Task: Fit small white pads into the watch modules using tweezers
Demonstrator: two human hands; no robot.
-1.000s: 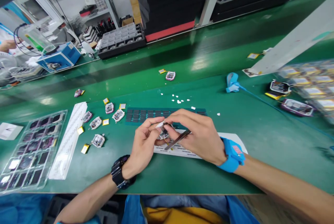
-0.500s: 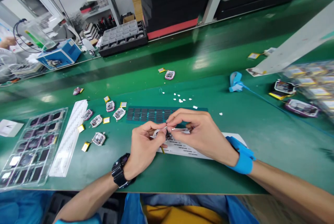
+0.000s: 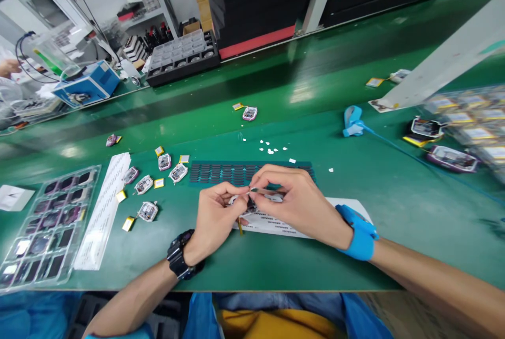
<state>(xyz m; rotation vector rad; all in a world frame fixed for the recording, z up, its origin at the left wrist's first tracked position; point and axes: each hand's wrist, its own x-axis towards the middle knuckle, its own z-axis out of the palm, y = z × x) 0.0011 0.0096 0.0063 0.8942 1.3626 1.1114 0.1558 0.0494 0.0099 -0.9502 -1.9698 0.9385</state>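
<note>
- Head view: a person's left hand [image 3: 216, 218], thumb and fingers clamped on a small white-rimmed casing [image 3: 250, 207], meets the right hand [image 3: 302, 205] above a printed sheet [image 3: 272, 226]. Both hands partly hide the casing; a slackened pinch could let it drop.
- The right hand grips what looks like a slim metal tool [image 3: 263, 190] between thumb and fingers, its tip close to the left hand. A slip there could scratch the casing or jab skin.
- A yellow tab [image 3: 240, 227] hangs below the left hand; were it to snag, whatever joins it, hidden here, could tear.
- Beyond the hands, tiny white pieces [image 3: 270, 150] lie loose on the green bench [image 3: 236, 265], where a brushing knuckle could scatter them.
- At left, loose casings [image 3: 148, 211] lie near yellow-edged cells [image 3: 128, 223]; a sweeping left forearm could drag them.
</note>
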